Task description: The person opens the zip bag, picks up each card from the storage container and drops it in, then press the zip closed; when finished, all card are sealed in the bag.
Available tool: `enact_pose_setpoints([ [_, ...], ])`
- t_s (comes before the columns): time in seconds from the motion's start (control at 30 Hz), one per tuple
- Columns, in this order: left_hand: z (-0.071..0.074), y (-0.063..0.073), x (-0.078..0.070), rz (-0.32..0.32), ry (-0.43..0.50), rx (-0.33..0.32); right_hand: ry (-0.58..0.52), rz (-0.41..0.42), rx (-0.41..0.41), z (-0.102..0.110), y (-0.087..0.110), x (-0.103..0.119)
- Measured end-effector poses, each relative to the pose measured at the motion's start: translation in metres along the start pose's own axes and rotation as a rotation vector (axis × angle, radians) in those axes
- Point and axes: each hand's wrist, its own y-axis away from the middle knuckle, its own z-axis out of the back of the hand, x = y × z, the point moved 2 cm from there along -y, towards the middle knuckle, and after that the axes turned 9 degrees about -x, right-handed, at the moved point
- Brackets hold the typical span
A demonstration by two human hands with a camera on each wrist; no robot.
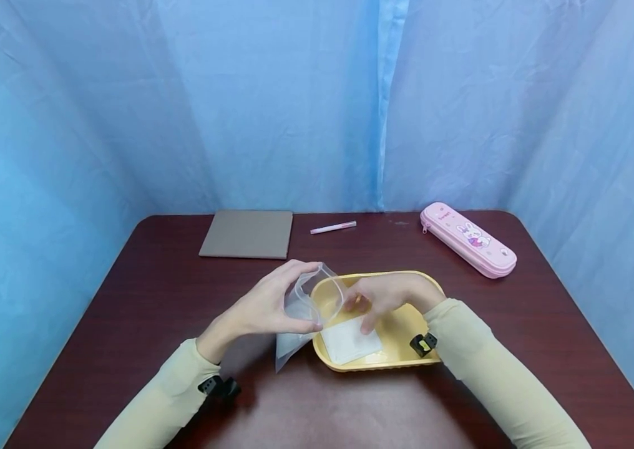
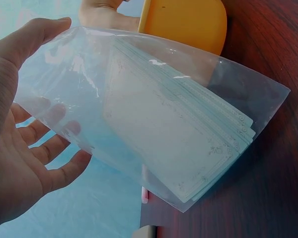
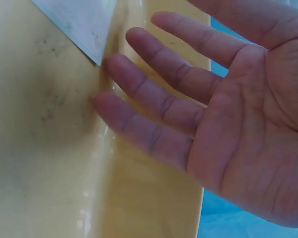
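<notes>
My left hand [image 1: 269, 305] holds a clear plastic bag [image 1: 294, 307] near its open mouth, thumb on the near side and fingers on the far side. Inside the bag lies a stack of pale cards [image 2: 159, 124] with patterned borders, seen in the left wrist view. My right hand [image 1: 387, 290] reaches down into a yellow basket [image 1: 407, 324], its fingers spread and gently bent in the right wrist view. Close to those fingertips, white cards [image 1: 349, 343] lie at the basket's left end, one corner [image 3: 92, 39] showing beside the fingers.
Toward the back of the dark wooden table [image 1: 171, 299] are a grey-brown flat board [image 1: 246, 234], a white and pink pen [image 1: 334, 227] and a pink pencil case [image 1: 468, 240] with a rabbit picture. Blue curtains [image 1: 283, 106] surround the table's back and sides.
</notes>
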Motion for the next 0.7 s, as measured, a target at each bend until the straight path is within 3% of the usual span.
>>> enact_pose_setpoints([
  [0.17,0.0,-0.001,-0.002,0.007,0.011,0.002,0.004,-0.036,0.056,-0.004,-0.003,-0.003],
  [0.53,-0.001,-0.002,-0.003,0.02,0.002,-0.001,-0.236,-0.125,0.168,-0.01,-0.005,-0.013],
  [0.7,-0.001,-0.003,-0.003,0.031,-0.006,0.013,-0.256,-0.171,0.209,-0.012,-0.005,-0.014],
])
